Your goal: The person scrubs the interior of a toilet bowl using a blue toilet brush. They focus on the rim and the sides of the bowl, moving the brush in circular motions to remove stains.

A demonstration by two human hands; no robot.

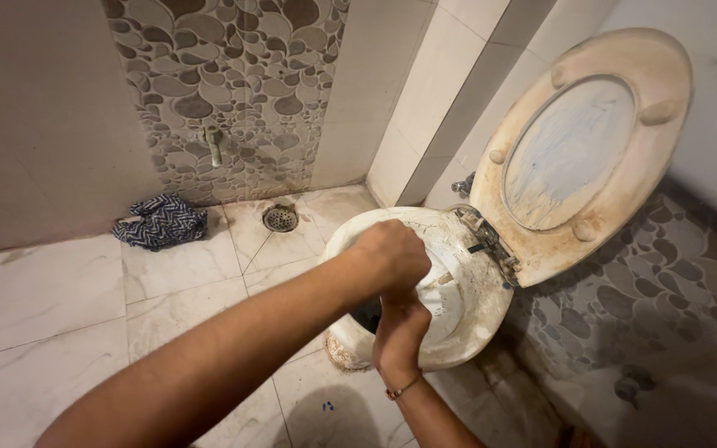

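Observation:
A dirty white toilet bowl stands by the wall with its stained seat and lid raised. Both my hands are over the bowl's opening. My left hand is curled into a fist, reaching in from the lower left. Directly below it is my right hand, fingers also curled, with a thin bracelet on the wrist. The two hands touch. Something pale shows between them, but I cannot make out what it is or which hand grips it. The hands hide the inside of the bowl.
A blue patterned cloth lies crumpled on the marble floor by the wall. A round floor drain sits left of the bowl. A small tap juts from the pebble-patterned tiles. Another fitting sits low on the right wall.

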